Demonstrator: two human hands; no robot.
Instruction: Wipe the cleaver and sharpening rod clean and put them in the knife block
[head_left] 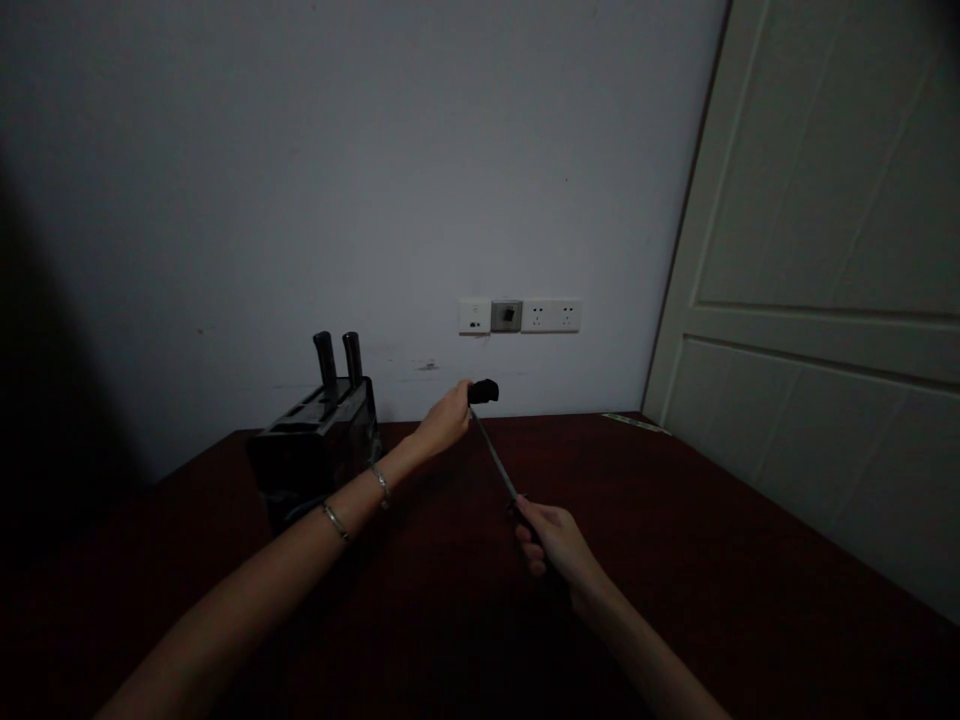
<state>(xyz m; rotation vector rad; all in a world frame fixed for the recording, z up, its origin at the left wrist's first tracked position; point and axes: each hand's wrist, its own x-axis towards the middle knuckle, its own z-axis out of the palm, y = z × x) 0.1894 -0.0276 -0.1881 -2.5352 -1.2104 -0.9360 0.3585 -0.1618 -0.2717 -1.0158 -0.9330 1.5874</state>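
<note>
My left hand (448, 420) is closed around the black handle (484, 391) of a long thin steel rod (495, 455), perhaps a honing steel or a narrow knife. The rod slants down to the right toward my right hand (555, 540), which is closed at the rod's lower end; what it grips there is dark and hard to make out. Both hands hover above a dark red table (712, 520). Two thin bracelets circle my left wrist. A black knife block (315, 445) stands just left of my left forearm, with two dark handles (339, 362) sticking up from it.
A pale wall rises behind the table, with a row of sockets and a switch (520, 316). A white panelled door (825, 300) stands along the right side. A thin flat strip (634, 422) lies at the table's far right corner. The room is dim.
</note>
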